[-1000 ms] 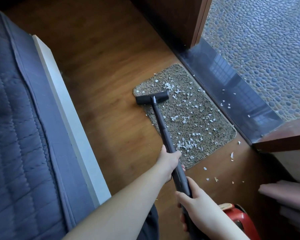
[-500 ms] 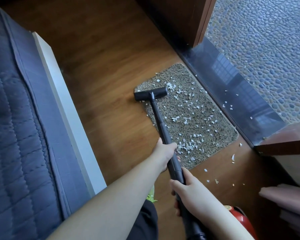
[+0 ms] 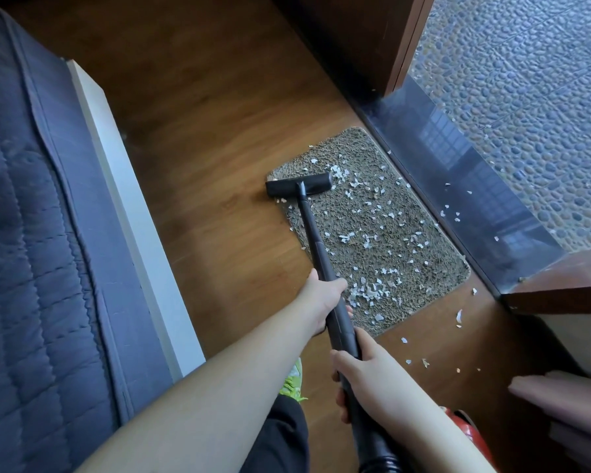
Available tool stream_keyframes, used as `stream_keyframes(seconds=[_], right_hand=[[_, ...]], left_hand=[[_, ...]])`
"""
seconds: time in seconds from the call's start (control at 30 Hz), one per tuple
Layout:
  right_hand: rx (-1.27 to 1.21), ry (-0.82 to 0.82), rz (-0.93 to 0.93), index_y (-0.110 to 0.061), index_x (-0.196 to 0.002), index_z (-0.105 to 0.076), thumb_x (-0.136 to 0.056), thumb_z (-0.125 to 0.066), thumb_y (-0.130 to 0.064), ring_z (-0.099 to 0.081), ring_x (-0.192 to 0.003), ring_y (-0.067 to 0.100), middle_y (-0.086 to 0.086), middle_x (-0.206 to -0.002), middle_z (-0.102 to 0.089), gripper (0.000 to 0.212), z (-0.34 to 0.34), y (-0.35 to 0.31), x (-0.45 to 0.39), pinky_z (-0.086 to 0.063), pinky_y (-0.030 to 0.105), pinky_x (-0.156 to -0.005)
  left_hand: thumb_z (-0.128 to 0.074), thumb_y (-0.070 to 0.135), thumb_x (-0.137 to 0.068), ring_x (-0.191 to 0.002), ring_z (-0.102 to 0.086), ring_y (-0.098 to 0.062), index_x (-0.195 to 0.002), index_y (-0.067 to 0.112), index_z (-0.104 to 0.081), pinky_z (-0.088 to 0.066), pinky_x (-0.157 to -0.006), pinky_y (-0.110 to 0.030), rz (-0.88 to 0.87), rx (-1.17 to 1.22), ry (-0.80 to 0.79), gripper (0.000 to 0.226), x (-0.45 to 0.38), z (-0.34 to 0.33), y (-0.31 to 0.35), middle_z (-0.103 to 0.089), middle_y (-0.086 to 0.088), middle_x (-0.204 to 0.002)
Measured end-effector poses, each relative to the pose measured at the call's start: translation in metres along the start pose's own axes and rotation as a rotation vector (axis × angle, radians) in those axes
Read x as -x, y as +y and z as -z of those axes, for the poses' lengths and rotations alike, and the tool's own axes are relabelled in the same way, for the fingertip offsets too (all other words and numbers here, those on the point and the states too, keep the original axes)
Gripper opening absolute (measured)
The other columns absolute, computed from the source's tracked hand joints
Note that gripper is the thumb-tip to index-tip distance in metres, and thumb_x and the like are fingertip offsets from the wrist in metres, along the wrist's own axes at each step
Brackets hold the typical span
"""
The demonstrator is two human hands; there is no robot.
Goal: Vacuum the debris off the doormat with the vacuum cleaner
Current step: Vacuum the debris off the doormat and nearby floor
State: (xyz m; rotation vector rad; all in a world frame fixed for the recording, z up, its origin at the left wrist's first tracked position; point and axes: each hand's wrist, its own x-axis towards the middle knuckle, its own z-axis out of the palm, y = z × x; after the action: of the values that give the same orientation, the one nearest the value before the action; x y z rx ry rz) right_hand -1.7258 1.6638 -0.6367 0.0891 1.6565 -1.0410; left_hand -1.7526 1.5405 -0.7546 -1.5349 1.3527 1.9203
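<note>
Currently mid-pass: the person is working the vacuum head (image 3: 299, 188) across the doormat (image 3: 372, 233). Head is sitting flat at the mat's far-left corner, its left end hanging just over the mat's left edge onto the wood floor (image 3: 202, 165).

Left hand (image 3: 321, 298) is wrapping the wand (image 3: 316, 249) partway up the tube, thumb lying over the top. Right hand (image 3: 365, 377) is gripping the wand lower down, fingers curled round it just above the ribbed hose (image 3: 376, 445). Red vacuum body (image 3: 468, 435) is peeking in at the bottom edge, behind the right forearm.

Doormat is lying on the floor with its right edge against the dark door sill (image 3: 475, 199). White debris (image 3: 369, 240) is still covering most of it, thickest near the near edge beside the left hand. The strip along the left edge, under the wand, is looking fairly clean, though a few flakes are sitting just behind the head.

Judgement: early in the job, most of the mat not yet covered. Next move is calling for shifting the head rightward toward the sill edge and drawing it back in overlapping strokes, keeping it flat so the mat does not ruck up.

Stray flakes are also lying on the sill and on the floor off the mat's near-right corner.

Writing: no brand, label or lettering readable anywhere.
</note>
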Motion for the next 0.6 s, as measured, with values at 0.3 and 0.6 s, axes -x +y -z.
stream_keyframes(seconds=[0.3,0.6], right_hand=[[0.049,0.082,-0.012,-0.024,-0.099,-0.053,-0.088,-0.056,-0.02,-0.055,-0.047,0.02,0.001,-0.063,-0.057,0.012,0.028,0.041,0.034,-0.048,0.033,-0.055],[0.039,0.139,-0.024,-0.043,-0.105,-0.052,-0.088,-0.058,-0.024,-0.059,-0.055,0.016,-0.001,-0.064,-0.063,0.026,0.047,0.07,0.047,-0.051,0.035,-0.064]], left_hand=[[-0.054,0.009,-0.094,-0.042,-0.053,-0.017,-0.154,0.024,-0.018,-0.049,-0.042,-0.026,0.013,0.001,-0.081,0.071,0.028,-0.048,-0.033,-0.051,-0.011,-0.079],[-0.054,0.007,-0.094,-0.043,-0.052,-0.018,-0.157,0.032,-0.006,-0.049,-0.042,-0.025,0.028,-0.002,-0.106,0.083,0.041,-0.083,-0.049,-0.051,-0.013,-0.08]])
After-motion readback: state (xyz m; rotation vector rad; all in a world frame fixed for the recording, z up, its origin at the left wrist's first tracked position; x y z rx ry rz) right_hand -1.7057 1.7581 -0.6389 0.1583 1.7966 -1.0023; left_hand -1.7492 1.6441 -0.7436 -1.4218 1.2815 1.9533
